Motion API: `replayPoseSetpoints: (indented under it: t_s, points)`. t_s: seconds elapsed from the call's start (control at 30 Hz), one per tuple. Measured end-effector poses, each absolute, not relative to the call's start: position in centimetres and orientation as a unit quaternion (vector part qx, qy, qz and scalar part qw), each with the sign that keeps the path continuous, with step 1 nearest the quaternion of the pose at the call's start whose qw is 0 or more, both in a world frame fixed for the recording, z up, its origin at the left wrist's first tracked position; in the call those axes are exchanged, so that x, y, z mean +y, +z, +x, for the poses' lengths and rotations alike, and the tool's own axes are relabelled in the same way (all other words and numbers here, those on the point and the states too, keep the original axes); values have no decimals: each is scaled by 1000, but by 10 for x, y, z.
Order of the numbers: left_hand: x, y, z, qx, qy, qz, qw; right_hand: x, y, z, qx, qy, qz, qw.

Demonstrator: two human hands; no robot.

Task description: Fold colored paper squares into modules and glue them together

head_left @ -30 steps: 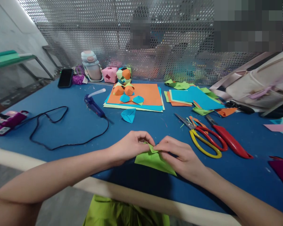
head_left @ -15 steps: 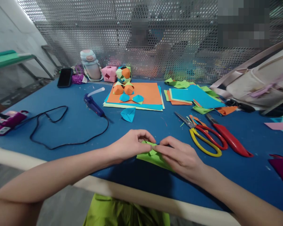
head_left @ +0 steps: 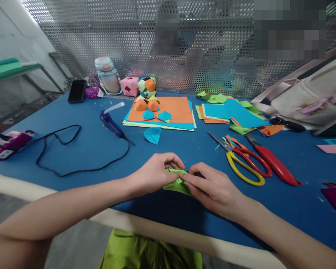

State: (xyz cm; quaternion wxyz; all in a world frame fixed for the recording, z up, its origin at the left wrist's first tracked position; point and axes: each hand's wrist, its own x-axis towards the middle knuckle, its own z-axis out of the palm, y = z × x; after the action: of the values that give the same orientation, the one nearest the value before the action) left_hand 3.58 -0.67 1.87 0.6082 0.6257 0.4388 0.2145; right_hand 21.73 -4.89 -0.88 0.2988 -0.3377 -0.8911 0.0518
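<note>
A folded piece of green paper (head_left: 177,186) is held between both hands, just above the blue table near its front edge. My left hand (head_left: 158,173) pinches its left part between thumb and curled fingers. From the right, my right hand (head_left: 215,186) grips it, index fingertip and thumb close to the left thumb. Creases show at the paper's middle; the right hand covers its right end. Beyond the hands lies a folded blue paper piece (head_left: 153,135). Scissors (head_left: 235,153) with red and yellow handles rest to the right of my right hand.
A red-handled cutter (head_left: 277,164) lies beside the scissors. At left are a blue glue gun (head_left: 111,123) and its looping black cord (head_left: 81,171). Stacked coloured sheets (head_left: 176,106) bear folded paper shapes; more blue sheets (head_left: 240,114) lie right. A bottle (head_left: 109,76) and phone (head_left: 77,91) stand behind.
The green paper's lower flap has been drawn up, and less of it shows below the right hand. Both hands stay in nearly the same place. The view has shifted slightly.
</note>
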Motion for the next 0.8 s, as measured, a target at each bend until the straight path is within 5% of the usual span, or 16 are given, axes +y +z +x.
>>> replayPoseSetpoints:
  t_s: [0.43, 0.8]
  points:
    - [-12, 13, 34, 421, 229, 654, 586, -50, -10, 210, -835, 154, -377, 370]
    - [-5, 14, 31, 422, 160, 698, 555, -49, -20, 212, -860, 88, -357, 355]
